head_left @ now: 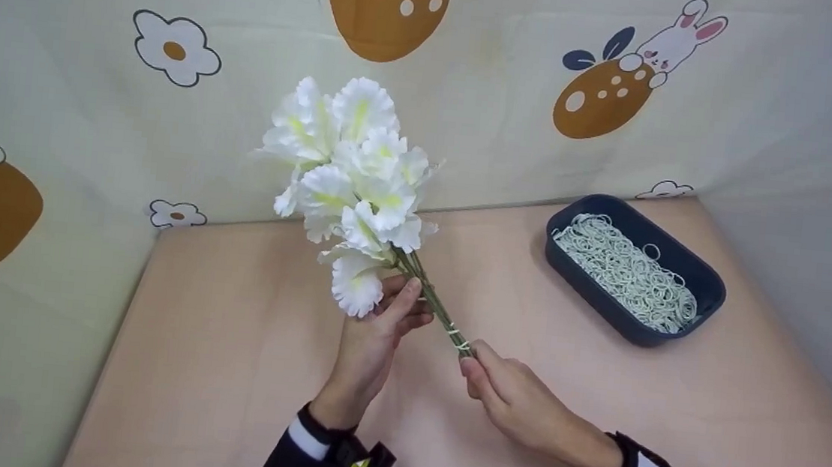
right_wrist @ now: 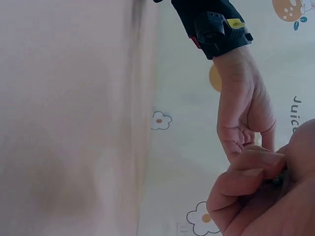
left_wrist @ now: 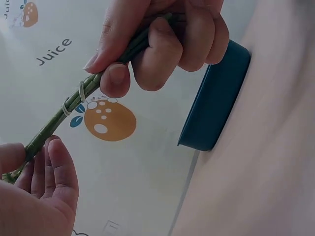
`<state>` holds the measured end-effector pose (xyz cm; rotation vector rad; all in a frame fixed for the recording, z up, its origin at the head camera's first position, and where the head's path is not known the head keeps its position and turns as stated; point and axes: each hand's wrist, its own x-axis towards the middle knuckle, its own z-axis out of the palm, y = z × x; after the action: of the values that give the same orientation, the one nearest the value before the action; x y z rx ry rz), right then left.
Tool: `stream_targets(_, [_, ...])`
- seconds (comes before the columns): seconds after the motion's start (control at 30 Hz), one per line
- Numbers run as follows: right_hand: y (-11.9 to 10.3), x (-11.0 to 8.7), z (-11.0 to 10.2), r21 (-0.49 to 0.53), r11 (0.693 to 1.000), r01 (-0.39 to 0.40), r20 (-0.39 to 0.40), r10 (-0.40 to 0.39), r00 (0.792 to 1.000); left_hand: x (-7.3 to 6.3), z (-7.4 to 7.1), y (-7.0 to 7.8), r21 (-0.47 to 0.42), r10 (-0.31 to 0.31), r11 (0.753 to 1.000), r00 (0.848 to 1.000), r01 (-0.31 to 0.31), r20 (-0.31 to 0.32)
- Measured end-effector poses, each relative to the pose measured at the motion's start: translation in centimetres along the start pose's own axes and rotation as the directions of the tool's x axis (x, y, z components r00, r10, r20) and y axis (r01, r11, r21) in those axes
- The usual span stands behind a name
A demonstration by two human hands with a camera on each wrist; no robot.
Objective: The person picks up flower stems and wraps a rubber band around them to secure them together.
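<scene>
A bunch of artificial white flowers (head_left: 361, 176) with ruffled, yellow-tinged petals is held up over the table, its heads toward the back left. My left hand (head_left: 369, 342) holds the green stems (head_left: 434, 299) just below the blooms, between thumb and fingers. Farther down, my right hand (head_left: 525, 405) grips the lower ends, which its curled fingers partly hide. Two pale rubber bands (left_wrist: 81, 92) circle the stems between the hands, as the left wrist view shows closely. In the right wrist view, the right fingers (right_wrist: 241, 182) mostly cover the stems.
At the right of the pinkish table (head_left: 223, 367) stands a dark blue box (head_left: 629, 333) holding a heap of pale rubber bands (head_left: 619, 274). A printed cloth (head_left: 486, 119) with rabbits and flowers hangs behind the table and along its sides.
</scene>
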<state>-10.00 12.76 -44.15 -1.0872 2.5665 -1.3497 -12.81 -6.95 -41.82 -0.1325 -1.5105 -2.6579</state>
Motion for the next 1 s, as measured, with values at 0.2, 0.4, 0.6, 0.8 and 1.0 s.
stream_targets(0.2, [0.7, -0.1, 0.4, -0.114, 0.993, -0.015, 0.051, 0.021, 0.998, 0.2, -0.5, -1.5, 0.034, -0.048, 0.998, 0.997, 0.05, -0.062])
stream_targets(0.4, [1.0, -0.1, 1.0, -0.269, 0.963, 0.026, 0.06, -0.01, 0.998, 0.3, -0.5, -2.8, 0.055, -0.134, 0.989, 0.987, 0.139, -0.089])
stream_targets(0.6, [1.4, -0.1, 1.3, -0.356, 0.934, 0.016, 0.073, 0.011, 0.997, 0.4, -0.7, -3.9, 0.138, -0.138, 0.98, 0.99, 0.141, -0.029])
stream_targets(0.8, [2.2, 0.0, 1.6, -0.381, 0.924, -0.023, 0.103, 0.067, 0.992, 0.5, -1.3, -4.5, 0.293, -0.124, 0.951, 0.99, 0.099, 0.069])
stream_targets(1.0, [3.1, -0.1, 2.0, -0.399, 0.916, -0.036, 0.141, 0.101, 0.985, 0.1, -1.3, -3.9, 0.578, -0.057, 0.813, 0.979, -0.069, 0.196])
